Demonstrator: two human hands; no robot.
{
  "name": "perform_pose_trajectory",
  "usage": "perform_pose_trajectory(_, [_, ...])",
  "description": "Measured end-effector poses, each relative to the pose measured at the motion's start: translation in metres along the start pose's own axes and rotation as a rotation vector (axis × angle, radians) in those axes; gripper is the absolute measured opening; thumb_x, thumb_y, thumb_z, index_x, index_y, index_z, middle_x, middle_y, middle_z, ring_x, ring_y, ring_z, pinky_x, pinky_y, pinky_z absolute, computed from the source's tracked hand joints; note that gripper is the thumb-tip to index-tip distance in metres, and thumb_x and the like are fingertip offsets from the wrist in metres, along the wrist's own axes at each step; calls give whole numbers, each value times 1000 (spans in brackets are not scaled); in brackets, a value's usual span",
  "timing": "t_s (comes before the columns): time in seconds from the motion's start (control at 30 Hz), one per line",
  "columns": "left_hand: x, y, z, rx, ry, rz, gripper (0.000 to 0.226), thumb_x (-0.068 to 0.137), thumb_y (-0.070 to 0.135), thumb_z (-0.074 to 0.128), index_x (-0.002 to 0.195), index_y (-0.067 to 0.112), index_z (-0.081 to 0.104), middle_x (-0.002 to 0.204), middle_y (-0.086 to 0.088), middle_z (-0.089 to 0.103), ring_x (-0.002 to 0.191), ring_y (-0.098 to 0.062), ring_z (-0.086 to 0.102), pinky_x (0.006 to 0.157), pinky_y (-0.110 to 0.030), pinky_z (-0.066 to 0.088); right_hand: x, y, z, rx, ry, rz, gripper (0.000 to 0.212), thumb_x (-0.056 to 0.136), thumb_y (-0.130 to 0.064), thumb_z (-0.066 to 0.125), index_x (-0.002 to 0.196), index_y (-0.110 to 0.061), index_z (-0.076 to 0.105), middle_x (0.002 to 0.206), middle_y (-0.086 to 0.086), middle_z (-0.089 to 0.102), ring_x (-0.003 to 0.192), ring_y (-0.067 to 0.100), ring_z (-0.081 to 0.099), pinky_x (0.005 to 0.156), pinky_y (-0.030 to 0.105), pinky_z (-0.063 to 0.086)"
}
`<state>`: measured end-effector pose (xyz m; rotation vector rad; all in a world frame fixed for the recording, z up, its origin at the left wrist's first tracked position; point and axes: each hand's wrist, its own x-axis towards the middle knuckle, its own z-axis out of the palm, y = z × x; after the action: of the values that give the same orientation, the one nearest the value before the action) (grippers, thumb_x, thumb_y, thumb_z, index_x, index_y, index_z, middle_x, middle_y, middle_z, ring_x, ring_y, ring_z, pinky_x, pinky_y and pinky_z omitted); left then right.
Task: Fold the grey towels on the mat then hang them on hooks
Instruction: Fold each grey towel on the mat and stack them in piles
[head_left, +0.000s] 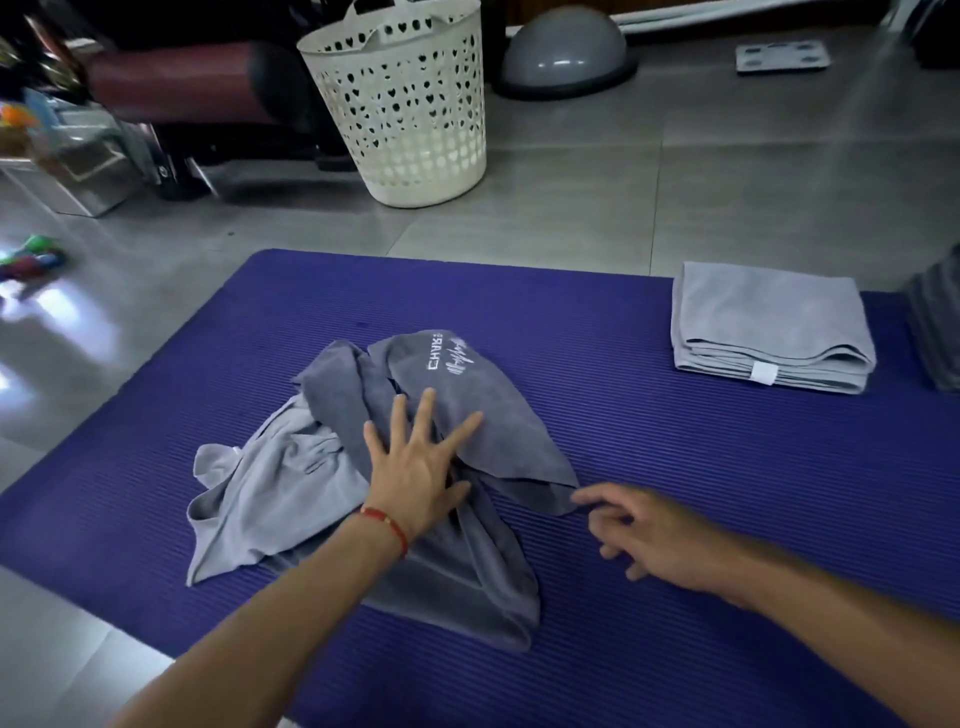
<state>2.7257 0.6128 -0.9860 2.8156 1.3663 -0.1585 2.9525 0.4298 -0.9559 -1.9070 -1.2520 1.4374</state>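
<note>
A crumpled grey towel (415, 467) lies mid-mat (675, 467). The left hand (415, 467) presses it flat, fingers spread; the right hand (649, 530) pinches its near-right corner. Soft, light and limp, it is probably best taken by its corners.

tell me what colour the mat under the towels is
Purple, with fine ribbing, seen in the head view: mat.

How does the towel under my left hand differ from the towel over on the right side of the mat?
The dark grey towel under the left hand lies crumpled and unfolded; the folded towel is a neat layered rectangle. The dark grey towel shows white lettering; the folded towel shows only a small white tag. The folded towel is also paler. Both lie on the purple mat.
</note>
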Motion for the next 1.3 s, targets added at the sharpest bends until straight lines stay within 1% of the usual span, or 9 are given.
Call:
perform_pose_trajectory(0.1, [33, 6, 10, 38, -121, 111, 82, 95, 47, 59, 153, 57, 2, 168, 0, -12, 152, -41, -9, 115, -70, 16, 0, 7, -3, -36, 28, 14, 31, 104, -34, 50, 135, -38, 54, 111, -14, 63, 100, 6, 67, 82, 33, 61])
perform_pose_trajectory(0.2, [55, 29, 10, -129, -173, 42, 44, 99, 31, 52, 142, 40, 45, 164, 0, 21, 150, -39, 13, 113, -65, 24, 0, 17, -5, -83, 72, 16, 32, 104, -36, 52, 135, -38, 54, 115, -16, 61, 96, 4, 66, 81, 30, 61])
perform_pose_trajectory(0.3, [51, 63, -7, -277, 15, 72, 21, 97, 26, 49, 116, 22, 55, 116, -6, 66, 111, -35, 59, 90, -46, 45, -3, 31, -12, -125, 190, -7, 43, 101, -39, 57, 141, -45, 44, 136, -17, 51, 97, 2, 65, 82, 27, 57])
perform_pose_trajectory(0.43, [27, 116, -44, -354, 177, 283, 28, 102, 44, 39, 111, 21, 52, 93, -2, 68, 85, -31, 64, 69, -41, 49, -10, 39, -22, 79, 254, -126, 88, 90, -36, 75, 156, -45, 18, 141, -30, 38, 126, 9, 56, 94, 24, 50])
perform_pose_trajectory(0.53, [19, 149, -69, -543, 279, 405, 35, 96, 51, 37, 103, 21, 54, 77, 1, 65, 72, -26, 62, 61, -40, 46, -14, 36, -35, 258, 377, -334, 56, 95, -5, 67, 142, -30, 49, 133, -12, 61, 125, 14, 59, 94, 27, 53])
perform_pose_trajectory(0.7, [46, 145, -100, -604, 251, 602, 32, 94, 44, 52, 109, 16, 57, 88, -1, 68, 81, -28, 63, 67, -36, 44, -42, 36, -100, 476, 698, -119, 46, 92, 5, 63, 122, -30, 56, 109, 15, 71, 88, 18, 67, 74, 35, 54])
perform_pose_trajectory(0.93, [89, 145, -155, -539, 322, 481, 39, 73, 7, 70, 108, 15, 56, 86, -6, 66, 84, -31, 64, 74, -38, 49, -132, 36, -200, -241, 834, 10, 25, 86, -15, 78, 103, -32, 69, 99, -10, 72, 96, 17, 68, 87, 37, 53])
perform_pose_trajectory(1.1, [112, 169, -175, -712, 234, 324, 12, 78, 8, 72, 86, 10, 64, 70, -3, 67, 63, -17, 57, 53, -22, 43, -205, 53, -223, -342, 852, 283, 24, 82, -60, 73, 84, -36, 73, 84, -8, 70, 79, 16, 62, 66, 33, 47])
perform_pose_trajectory(1.3, [96, 226, -143, -1119, -315, 257, 8, 92, 14, 68, 89, 9, 73, 73, -5, 72, 67, -11, 64, 57, -21, 49, -250, 114, -212, -514, 706, 592, 28, 97, -48, 61, 73, -34, 58, 93, 3, 66, 83, 23, 56, 66, 32, 37])
